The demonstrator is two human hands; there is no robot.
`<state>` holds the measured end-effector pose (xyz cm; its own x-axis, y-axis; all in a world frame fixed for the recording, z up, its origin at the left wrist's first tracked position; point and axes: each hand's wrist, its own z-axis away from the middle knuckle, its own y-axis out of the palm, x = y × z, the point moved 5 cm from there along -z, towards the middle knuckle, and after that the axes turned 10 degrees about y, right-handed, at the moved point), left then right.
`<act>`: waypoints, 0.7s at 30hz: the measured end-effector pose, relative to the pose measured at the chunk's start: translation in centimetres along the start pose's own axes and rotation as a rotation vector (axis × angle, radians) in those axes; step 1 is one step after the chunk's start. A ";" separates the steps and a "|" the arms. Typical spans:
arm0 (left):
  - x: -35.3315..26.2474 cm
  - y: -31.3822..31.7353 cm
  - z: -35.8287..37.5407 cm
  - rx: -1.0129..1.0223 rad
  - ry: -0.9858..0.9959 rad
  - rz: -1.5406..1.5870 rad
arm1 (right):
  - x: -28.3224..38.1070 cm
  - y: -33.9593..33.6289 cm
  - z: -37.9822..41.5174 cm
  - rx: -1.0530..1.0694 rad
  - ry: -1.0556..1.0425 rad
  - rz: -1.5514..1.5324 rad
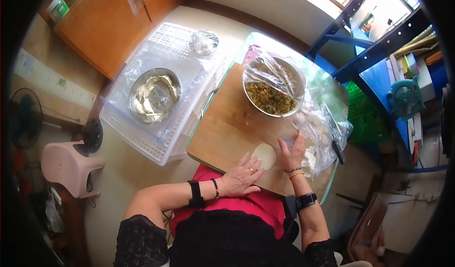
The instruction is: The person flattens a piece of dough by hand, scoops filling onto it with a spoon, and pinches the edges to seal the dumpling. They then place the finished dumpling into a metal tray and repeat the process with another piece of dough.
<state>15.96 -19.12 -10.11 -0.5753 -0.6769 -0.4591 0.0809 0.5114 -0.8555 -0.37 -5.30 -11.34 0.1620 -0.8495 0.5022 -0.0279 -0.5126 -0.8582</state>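
Observation:
A round, flat, pale dough wrapper [264, 156] lies on the wooden board [222, 120] near its front edge. My left hand [241, 176] rests with fingers spread at the wrapper's left side, fingertips touching or just over its edge. To the right of the wrapper, my right hand [292, 152] is held with thumb and fingers apart, holding nothing. Beyond the hands stands a metal bowl of chopped filling [270, 96], partly covered by clear plastic. White flour or dough [309, 160] sits beside my right hand, next to plastic wrap [320, 129].
On the left, a white plastic crate [163, 157] bears a metal bowl with folded dumplings [150, 101] and a small wrapped bowl [204, 43]. A black-handled utensil [337, 151] lies at the board's right. A pink stool [64, 170] stands far left, blue shelving [379, 91] at right.

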 end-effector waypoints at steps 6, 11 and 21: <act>0.8 -1.2 0.4 -0.038 -0.091 -0.067 | 3.9 -0.6 4.3 0.060 -0.310 -0.136; 2.0 -0.8 1.6 -0.020 -0.051 -0.080 | 4.0 1.3 3.6 0.049 -0.293 0.104; 2.1 -0.6 -1.1 -0.018 -0.029 -0.065 | 1.0 -2.2 3.6 0.118 -0.129 -0.229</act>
<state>13.81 -20.33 -10.30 -0.5550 -0.7239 -0.4099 0.0290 0.4756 -0.8792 3.38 -4.59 -9.28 0.2753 -0.6866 0.6729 0.1372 -0.6647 -0.7344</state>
